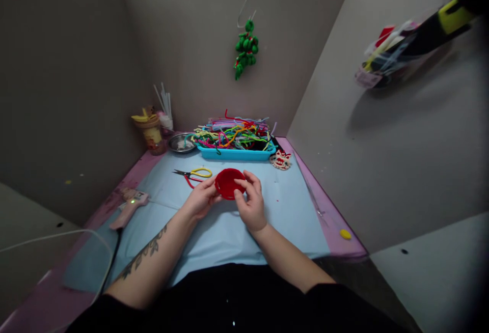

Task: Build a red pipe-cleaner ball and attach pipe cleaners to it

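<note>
Both hands hold a round red coiled disc (pixel 228 183), apparently made of pipe cleaner, above the light blue mat (pixel 282 211). My left hand (pixel 201 198) pinches its left edge. My right hand (pixel 250 198) grips its right side, fingers curled over the rim. A loose red tail of pipe cleaner (pixel 190 182) trails from the disc toward the left. Yellow-handled scissors (pixel 194 173) lie on the mat just behind my left hand.
A turquoise tray (pixel 235 154) piled with coloured pipe cleaners stands at the back. Left of it are a metal dish (pixel 181 142) and a cup (pixel 152 132). A pink glue gun (pixel 129 206) lies at left. A green ornament (pixel 245 48) hangs on the back wall. Grey partitions enclose the desk.
</note>
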`<state>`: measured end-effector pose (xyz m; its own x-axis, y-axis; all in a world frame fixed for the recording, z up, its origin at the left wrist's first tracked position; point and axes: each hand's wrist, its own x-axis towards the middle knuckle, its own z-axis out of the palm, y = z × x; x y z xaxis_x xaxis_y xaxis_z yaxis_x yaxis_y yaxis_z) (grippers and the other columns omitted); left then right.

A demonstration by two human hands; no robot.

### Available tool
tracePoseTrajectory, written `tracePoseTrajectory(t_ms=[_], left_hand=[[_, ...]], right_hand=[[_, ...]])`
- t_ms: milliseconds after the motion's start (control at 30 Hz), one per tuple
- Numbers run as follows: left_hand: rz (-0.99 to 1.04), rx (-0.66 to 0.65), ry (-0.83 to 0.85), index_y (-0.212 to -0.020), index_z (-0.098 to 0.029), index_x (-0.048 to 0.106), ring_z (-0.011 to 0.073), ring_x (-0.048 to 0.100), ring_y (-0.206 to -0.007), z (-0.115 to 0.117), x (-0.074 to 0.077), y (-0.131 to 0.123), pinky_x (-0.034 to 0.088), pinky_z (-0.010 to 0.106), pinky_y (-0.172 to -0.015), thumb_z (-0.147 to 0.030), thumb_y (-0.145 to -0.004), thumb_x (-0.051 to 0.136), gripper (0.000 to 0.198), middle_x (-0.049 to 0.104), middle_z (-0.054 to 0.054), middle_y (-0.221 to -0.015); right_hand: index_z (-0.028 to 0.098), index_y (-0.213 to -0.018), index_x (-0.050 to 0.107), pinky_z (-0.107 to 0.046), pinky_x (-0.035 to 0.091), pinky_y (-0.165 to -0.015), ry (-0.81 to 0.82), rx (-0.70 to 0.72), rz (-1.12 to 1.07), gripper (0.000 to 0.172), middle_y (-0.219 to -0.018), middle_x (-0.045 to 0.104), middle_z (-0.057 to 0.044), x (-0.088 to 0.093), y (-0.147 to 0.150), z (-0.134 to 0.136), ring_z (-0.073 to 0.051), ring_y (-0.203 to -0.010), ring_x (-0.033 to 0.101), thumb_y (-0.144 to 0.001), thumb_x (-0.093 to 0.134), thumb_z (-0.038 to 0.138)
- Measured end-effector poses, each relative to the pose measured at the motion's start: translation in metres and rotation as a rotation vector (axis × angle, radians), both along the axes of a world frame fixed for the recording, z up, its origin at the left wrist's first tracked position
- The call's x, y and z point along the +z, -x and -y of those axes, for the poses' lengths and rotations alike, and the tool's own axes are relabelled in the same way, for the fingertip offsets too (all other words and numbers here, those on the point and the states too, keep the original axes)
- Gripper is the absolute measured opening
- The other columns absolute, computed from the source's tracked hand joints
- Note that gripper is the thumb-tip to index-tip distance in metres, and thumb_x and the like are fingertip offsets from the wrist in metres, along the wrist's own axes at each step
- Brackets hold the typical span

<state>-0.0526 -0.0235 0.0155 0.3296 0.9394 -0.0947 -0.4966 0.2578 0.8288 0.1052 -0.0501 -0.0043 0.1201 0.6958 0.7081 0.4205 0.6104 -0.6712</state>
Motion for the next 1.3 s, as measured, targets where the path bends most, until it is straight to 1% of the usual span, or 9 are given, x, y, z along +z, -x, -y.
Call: tracePoseTrajectory(t_ms=[133, 333, 467, 600, 700, 900, 1133, 1200, 1300], left_hand=[[-0.013, 0.000, -0.060, -0.110, -0.017, 0.068, 0.0202, 0.068, -0.084, 0.000, -0.005, -0.001, 0.056, 0.028, -0.068, -0.037, -0.078, 0.069, 0.038, 0.070, 0.011, -0.110], [-0.174, 0.080, -0.251, -0.102, -0.016, 0.072, 0.0269, 0.064, -0.101, -0.001, -0.009, -0.004, 0.048, 0.032, -0.090, -0.012, -0.064, 0.077, 0.038, 0.073, 0.010, -0.101], [-0.314, 0.245, -0.293, -0.095, -0.018, 0.074, 0.0267, 0.064, -0.100, -0.001, -0.007, -0.002, 0.045, 0.037, -0.095, -0.006, -0.059, 0.074, 0.038, 0.073, 0.006, -0.098], [-0.400, 0.368, -0.445, -0.089, -0.019, 0.074, 0.0231, 0.063, -0.093, 0.004, -0.004, -0.001, 0.045, 0.035, -0.093, -0.007, -0.061, 0.071, 0.031, 0.071, 0.005, -0.096], [-0.409, 0.407, -0.480, -0.086, -0.020, 0.074, 0.0225, 0.062, -0.092, 0.007, -0.003, -0.001, 0.045, 0.034, -0.092, -0.010, -0.063, 0.070, 0.025, 0.070, 0.005, -0.094], [-0.405, 0.397, -0.482, -0.085, -0.020, 0.074, 0.0231, 0.061, -0.091, 0.010, 0.001, -0.001, 0.045, 0.035, -0.091, -0.009, -0.063, 0.069, 0.025, 0.070, 0.005, -0.092], [-0.494, 0.372, -0.563, -0.091, -0.022, 0.074, 0.0233, 0.060, -0.096, 0.009, -0.005, 0.002, 0.043, 0.033, -0.094, -0.011, -0.064, 0.070, 0.029, 0.069, 0.004, -0.097], [-0.535, 0.320, -0.529, -0.091, -0.021, 0.073, 0.0231, 0.061, -0.094, 0.006, -0.006, 0.002, 0.044, 0.034, -0.092, -0.010, -0.062, 0.069, 0.031, 0.070, 0.004, -0.095], [-0.469, 0.175, -0.347, -0.088, -0.018, 0.072, 0.0219, 0.064, -0.082, 0.001, -0.008, -0.002, 0.048, 0.034, -0.083, -0.008, -0.060, 0.069, 0.029, 0.071, 0.004, -0.086]], right_hand=[[0.021, -0.115, 0.061, -0.046, 0.044, -0.103, -0.001, -0.022, 0.063, 0.031, -0.129, 0.048, -0.013, -0.001, 0.000, -0.002, -0.025, -0.122, 0.049, -0.085, 0.053, 0.019], [0.021, -0.099, 0.058, -0.046, 0.045, -0.101, 0.005, 0.020, -0.006, 0.019, -0.124, 0.051, -0.012, -0.007, 0.005, -0.003, -0.024, -0.120, 0.051, -0.082, 0.055, 0.015], [0.022, -0.105, 0.047, -0.038, 0.053, -0.088, 0.018, 0.071, -0.228, 0.032, -0.121, 0.052, -0.011, -0.014, 0.007, -0.007, -0.020, -0.109, 0.058, -0.076, 0.058, 0.013], [0.021, -0.105, 0.055, -0.035, 0.053, -0.081, 0.030, 0.099, -0.142, 0.032, -0.100, 0.061, -0.007, -0.010, 0.003, -0.006, -0.019, -0.093, 0.061, -0.075, 0.054, 0.010], [0.021, -0.103, 0.060, -0.035, 0.052, -0.081, -0.034, 0.068, -0.068, 0.030, -0.097, 0.063, -0.006, -0.003, 0.000, -0.003, -0.020, -0.092, 0.061, -0.076, 0.052, 0.011], [0.023, -0.101, 0.062, -0.037, 0.052, -0.081, -0.077, 0.046, -0.044, 0.026, -0.095, 0.064, -0.006, 0.001, 0.000, -0.003, -0.020, -0.090, 0.062, -0.080, 0.051, 0.013], [0.022, -0.098, 0.061, -0.037, 0.052, -0.081, -0.096, 0.068, -0.013, 0.023, -0.095, 0.064, -0.006, 0.003, 0.000, 0.000, -0.021, -0.091, 0.061, -0.079, 0.051, 0.014], [0.021, -0.097, 0.061, -0.037, 0.051, -0.082, -0.041, 0.094, -0.019, 0.025, -0.095, 0.064, -0.006, 0.001, 0.000, -0.001, -0.021, -0.092, 0.061, -0.075, 0.052, 0.013], [0.020, -0.098, 0.059, -0.035, 0.053, -0.076, 0.203, 0.127, -0.153, 0.030, -0.091, 0.064, -0.005, -0.006, 0.003, -0.009, -0.020, -0.085, 0.063, -0.069, 0.055, 0.015]])
